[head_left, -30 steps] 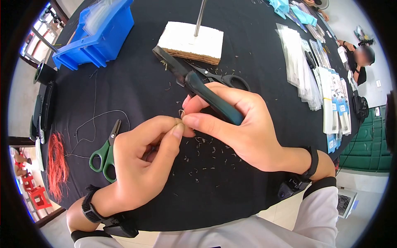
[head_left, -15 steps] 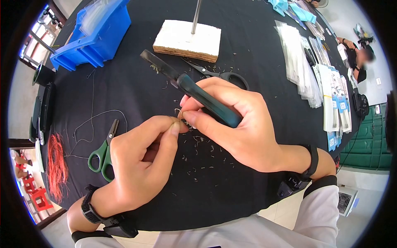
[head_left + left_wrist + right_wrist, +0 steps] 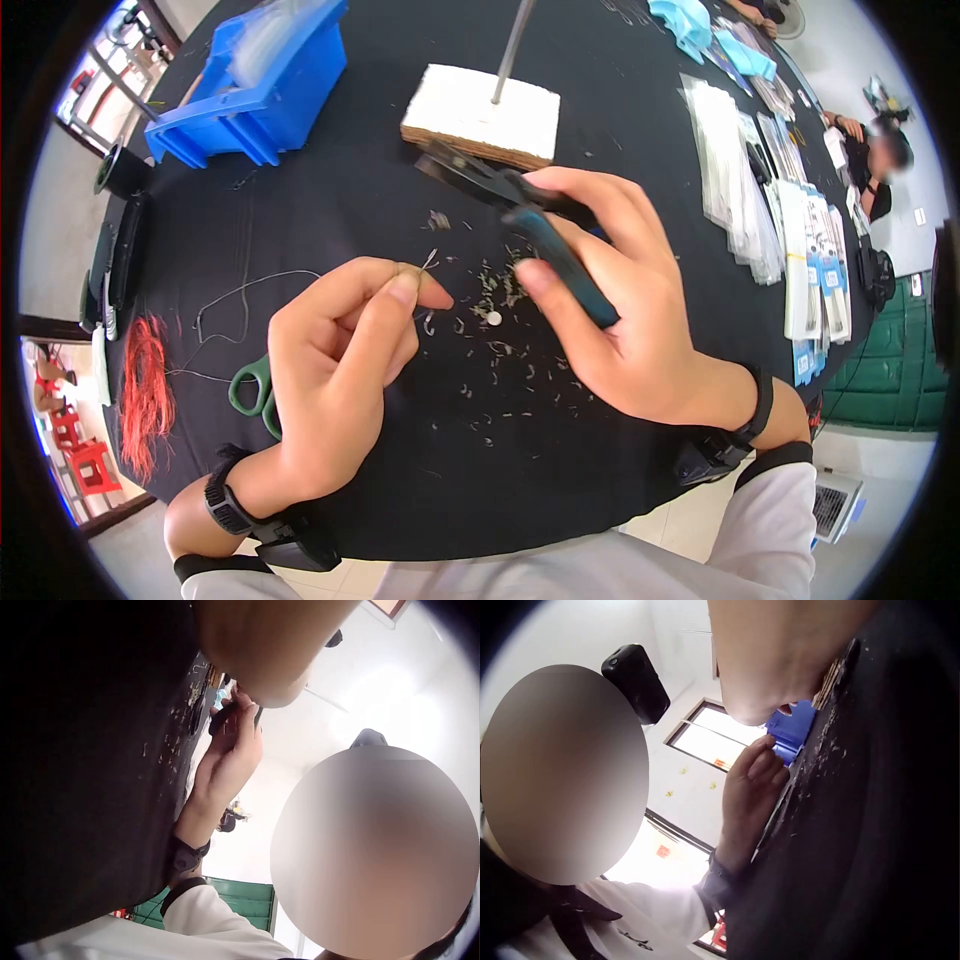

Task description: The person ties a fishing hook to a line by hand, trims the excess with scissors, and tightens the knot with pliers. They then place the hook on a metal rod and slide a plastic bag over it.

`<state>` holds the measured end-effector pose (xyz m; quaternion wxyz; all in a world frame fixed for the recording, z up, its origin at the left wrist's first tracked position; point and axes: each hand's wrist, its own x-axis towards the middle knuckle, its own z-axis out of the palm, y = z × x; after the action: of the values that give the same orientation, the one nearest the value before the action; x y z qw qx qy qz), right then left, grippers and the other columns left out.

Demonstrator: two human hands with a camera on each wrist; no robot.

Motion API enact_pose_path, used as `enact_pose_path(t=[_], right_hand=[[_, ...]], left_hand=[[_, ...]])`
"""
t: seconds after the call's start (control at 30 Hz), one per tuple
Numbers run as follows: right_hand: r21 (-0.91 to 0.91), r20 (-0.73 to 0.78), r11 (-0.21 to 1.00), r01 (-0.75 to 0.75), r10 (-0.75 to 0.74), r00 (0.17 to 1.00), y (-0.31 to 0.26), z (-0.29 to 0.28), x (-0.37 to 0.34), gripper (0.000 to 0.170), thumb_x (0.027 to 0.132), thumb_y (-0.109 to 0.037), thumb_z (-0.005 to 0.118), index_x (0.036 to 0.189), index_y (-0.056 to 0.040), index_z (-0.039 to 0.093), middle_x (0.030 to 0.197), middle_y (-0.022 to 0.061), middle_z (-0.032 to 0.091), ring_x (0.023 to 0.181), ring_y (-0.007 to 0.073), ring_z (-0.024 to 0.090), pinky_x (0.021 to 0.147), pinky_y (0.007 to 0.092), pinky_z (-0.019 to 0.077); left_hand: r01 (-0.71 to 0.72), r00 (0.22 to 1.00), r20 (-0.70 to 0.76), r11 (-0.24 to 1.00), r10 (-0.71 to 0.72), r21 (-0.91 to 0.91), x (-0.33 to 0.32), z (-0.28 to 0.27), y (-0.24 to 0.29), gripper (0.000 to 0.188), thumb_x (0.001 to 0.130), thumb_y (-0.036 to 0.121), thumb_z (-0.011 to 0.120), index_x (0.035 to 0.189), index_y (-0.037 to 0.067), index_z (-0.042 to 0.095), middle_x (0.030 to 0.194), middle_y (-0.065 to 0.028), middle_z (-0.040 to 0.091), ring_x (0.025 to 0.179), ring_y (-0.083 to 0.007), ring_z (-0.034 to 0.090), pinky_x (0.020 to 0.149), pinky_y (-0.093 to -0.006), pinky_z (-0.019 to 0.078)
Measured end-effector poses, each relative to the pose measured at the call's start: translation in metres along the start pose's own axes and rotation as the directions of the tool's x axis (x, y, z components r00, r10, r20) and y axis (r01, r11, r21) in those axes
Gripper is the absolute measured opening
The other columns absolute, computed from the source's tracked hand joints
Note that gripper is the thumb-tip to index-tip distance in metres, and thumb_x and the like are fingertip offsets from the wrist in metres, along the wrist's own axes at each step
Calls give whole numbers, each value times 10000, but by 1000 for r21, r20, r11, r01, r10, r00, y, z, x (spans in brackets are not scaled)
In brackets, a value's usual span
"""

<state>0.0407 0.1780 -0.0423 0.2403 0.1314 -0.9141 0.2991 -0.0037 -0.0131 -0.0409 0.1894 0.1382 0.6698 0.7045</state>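
Note:
In the head view my left hand (image 3: 340,360) pinches a small thin hook-like piece (image 3: 430,260) between thumb and forefinger, its shiny end sticking out past the fingertips. To the right, my right hand (image 3: 630,300) holds pliers (image 3: 560,262) with dark teal handles, the blurred black head pointing to the upper left. The right thumb stands away from the handle, and the two hands are apart. Below them, fibre clippings (image 3: 500,350) and a small white disc (image 3: 494,318) lie on the black cloth. Both wrist views show the opposite hand, mostly from the side.
Green-handled scissors (image 3: 250,388) lie partly behind the left hand, near loose dark line and red threads (image 3: 146,400). A white block (image 3: 480,115) with a metal rod stands ahead, a blue bin (image 3: 270,105) at upper left. Clear packets (image 3: 725,180) line the right side.
My right hand has drawn away from the left, its thumb and forefinger leaving the small piece. The pliers have swung right with it. The left hand keeps its pinch.

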Motion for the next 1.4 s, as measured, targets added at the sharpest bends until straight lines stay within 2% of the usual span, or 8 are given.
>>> enact_pose_path(t=[0.23, 0.6, 0.7, 0.9, 1.1, 1.13, 1.3, 1.4], right_hand=[[-107, 122, 988, 114, -101, 987, 0, -2, 1, 320, 654, -67, 703, 940, 37, 603, 1068, 162, 497, 1009, 341, 507, 843, 427, 407], [-182, 162, 970, 158, -129, 978, -4, -3, 1, 289, 624, -75, 723, 867, 32, 609, 1007, 154, 497, 955, 318, 518, 878, 473, 421], [-189, 142, 962, 197, -171, 975, -2, -2, 0, 269, 620, -80, 730, 836, 26, 610, 972, 142, 503, 900, 308, 521, 822, 459, 430], [-124, 162, 978, 170, -149, 975, -1, -3, -2, 234, 641, -122, 756, 747, 3, 590, 891, 111, 504, 749, 247, 529, 589, 315, 430], [-16, -13, 995, 96, -96, 995, 14, -2, -2, 233, 666, -158, 771, 733, -12, 601, 802, 98, 525, 624, 226, 523, 498, 285, 413], [46, 26, 999, 23, -24, 999, 11, -6, 0, 226, 667, -153, 771, 756, -7, 622, 807, 105, 533, 644, 232, 529, 528, 289, 421], [196, 95, 980, 44, -63, 993, 7, -4, 4, 232, 663, -86, 753, 852, -2, 647, 934, 99, 544, 774, 245, 545, 649, 307, 432], [96, 92, 994, 52, -60, 994, 10, -3, 3, 219, 674, -38, 712, 877, 2, 639, 1009, 102, 558, 906, 277, 542, 789, 362, 406]], left_hand=[[201, 978, 35, 901, -204, -385, 4, -6, -1, 214, 931, 113, 467, 871, -51, 591, 531, 44, 369, 492, -34, 298, 472, -212, 237], [225, 974, 83, 876, -210, -426, 6, -8, -2, 204, 940, 121, 449, 868, -27, 570, 538, 44, 376, 493, -38, 292, 478, -215, 244], [227, 974, 88, 880, -209, -418, 6, -7, -1, 202, 941, 118, 446, 866, -25, 568, 538, 45, 376, 495, -37, 292, 479, -214, 246], [231, 973, 120, 895, -199, -382, 6, -8, -1, 210, 942, 124, 447, 857, -26, 568, 539, 49, 370, 498, -33, 287, 481, -215, 246], [175, 980, 136, 956, -146, -236, 2, -9, 0, 220, 944, 130, 452, 858, -28, 579, 537, 42, 388, 509, -24, 300, 487, -210, 250], [166, 981, 141, 960, -136, -225, 2, -9, 0, 220, 944, 129, 452, 859, -28, 581, 537, 41, 391, 511, -23, 303, 488, -209, 251], [113, 991, 100, 959, -89, -260, 2, -8, -2, 223, 948, 131, 445, 864, -25, 579, 536, 37, 389, 507, -30, 303, 488, -211, 254], [117, 992, 75, 944, -98, -308, 4, -8, -3, 220, 949, 131, 443, 869, -26, 575, 535, 35, 386, 503, -36, 304, 487, -214, 254]])
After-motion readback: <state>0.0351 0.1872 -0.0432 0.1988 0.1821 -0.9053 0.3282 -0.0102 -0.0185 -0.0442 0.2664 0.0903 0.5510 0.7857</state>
